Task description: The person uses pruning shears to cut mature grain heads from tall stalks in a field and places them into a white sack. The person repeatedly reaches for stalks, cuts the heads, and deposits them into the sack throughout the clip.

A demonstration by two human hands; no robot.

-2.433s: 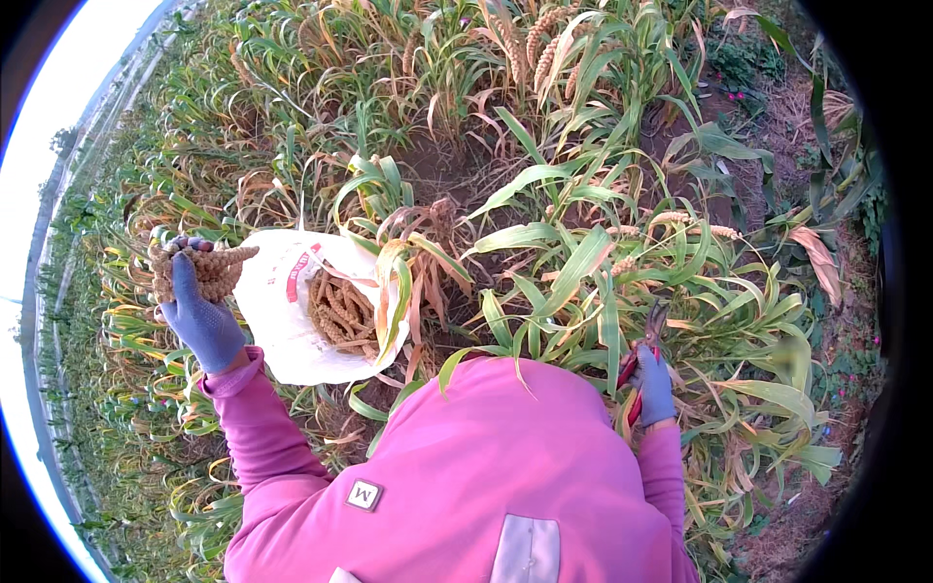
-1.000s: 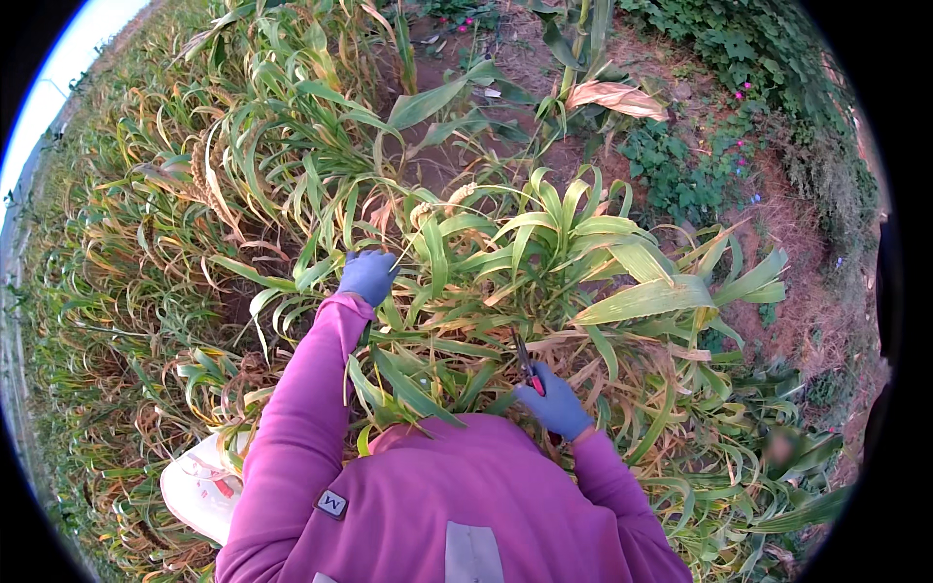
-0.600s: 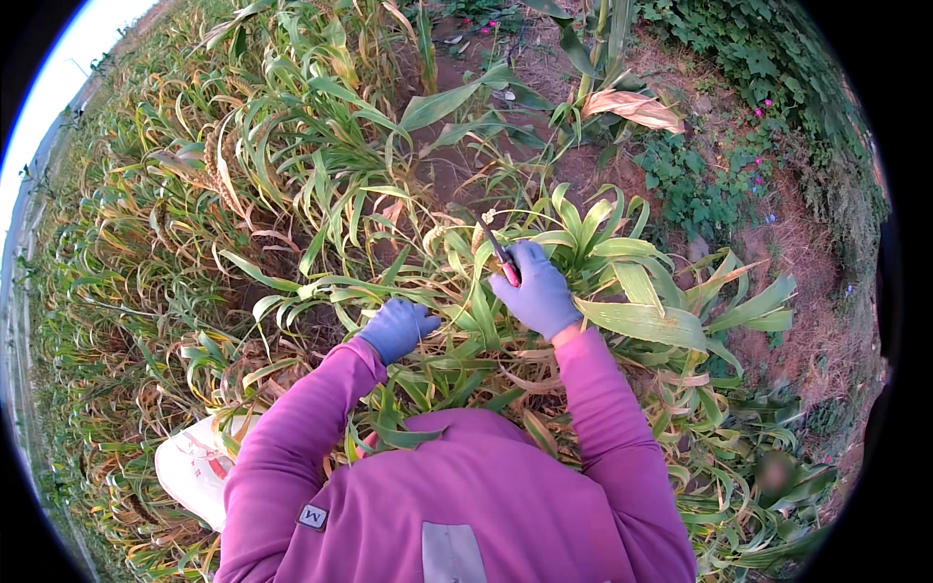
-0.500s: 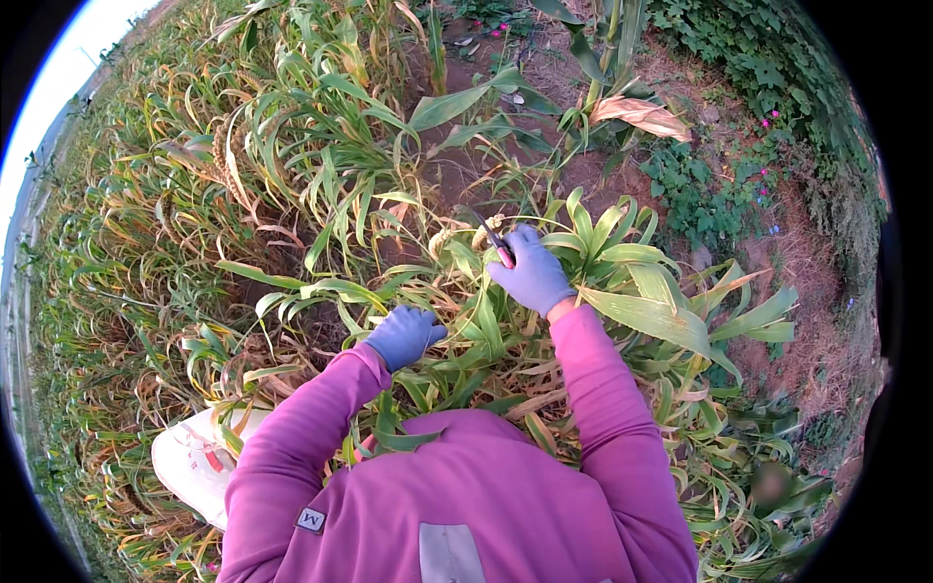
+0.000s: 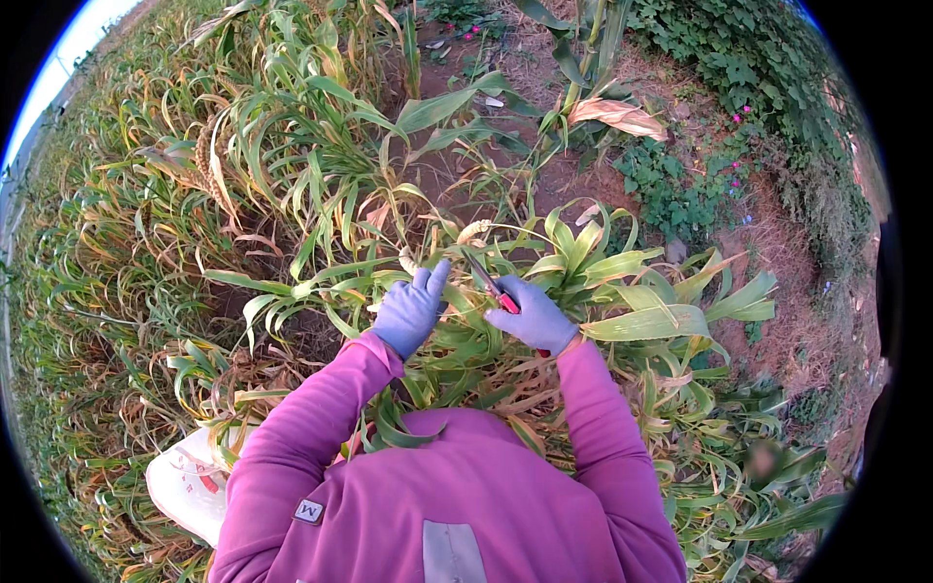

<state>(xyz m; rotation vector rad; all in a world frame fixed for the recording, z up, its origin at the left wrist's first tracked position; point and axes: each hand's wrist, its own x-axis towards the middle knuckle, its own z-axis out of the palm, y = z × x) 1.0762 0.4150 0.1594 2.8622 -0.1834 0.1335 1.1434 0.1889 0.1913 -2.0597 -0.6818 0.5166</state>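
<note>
My right hand point(image 5: 535, 316), in a pale blue-violet glove, is closed round red-handled pruning shears point(image 5: 483, 277). Their dark blades point up and to the left, among the leaves. Beside them my left hand point(image 5: 410, 309), gloved alike, has its fingers stretched out and apart, with nothing visible in it. Just beyond its fingertips is a pale millet seed head point(image 5: 407, 260). A second millet seed head point(image 5: 474, 231) hangs past the blade tips, on a bent stalk. Leaves partly hide the stems under both hands.
A white bag point(image 5: 185, 486) with red marks lies at my lower left. Dense yellowing millet plants point(image 5: 126, 291) fill the left side. Ahead stands a corn plant point(image 5: 583, 83) with a dry husk point(image 5: 619, 117). Green vines point(image 5: 768, 78) with pink flowers cover the far right.
My left hand has moved forward and its fingers have stretched out toward a seed head. My right hand has drawn back slightly toward me with the shears, away from the seed heads.
</note>
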